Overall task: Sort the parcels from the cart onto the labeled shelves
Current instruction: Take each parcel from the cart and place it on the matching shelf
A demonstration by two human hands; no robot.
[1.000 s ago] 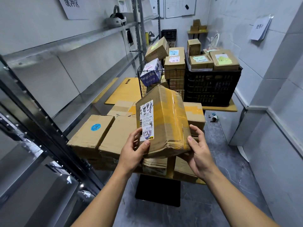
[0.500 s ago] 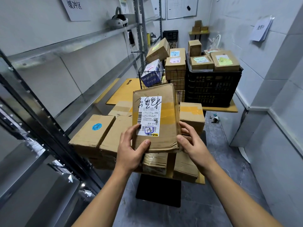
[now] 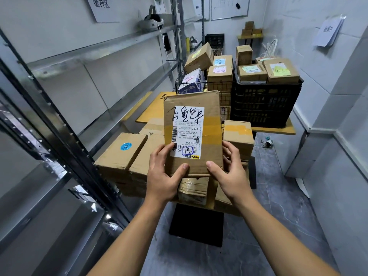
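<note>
The left hand and right hand pinch the 7 and 5 o'clock corners of a flat brown cardboard parcel, thumbs on its face, fingers curled behind. Held upright above the cart's stacked cardboard boxes, it bears an upside-down white shipping label with black handwriting and a yellowish tape band.

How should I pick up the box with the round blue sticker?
Probably by its near end and left long side, coming from the front left. The box with the blue sticker lies sticker-up, leftmost of the stacked boxes, leaving those faces free, while its right side sits against the neighbouring box. It looks wide, so take it two-handed once the held parcel is put down.
</note>
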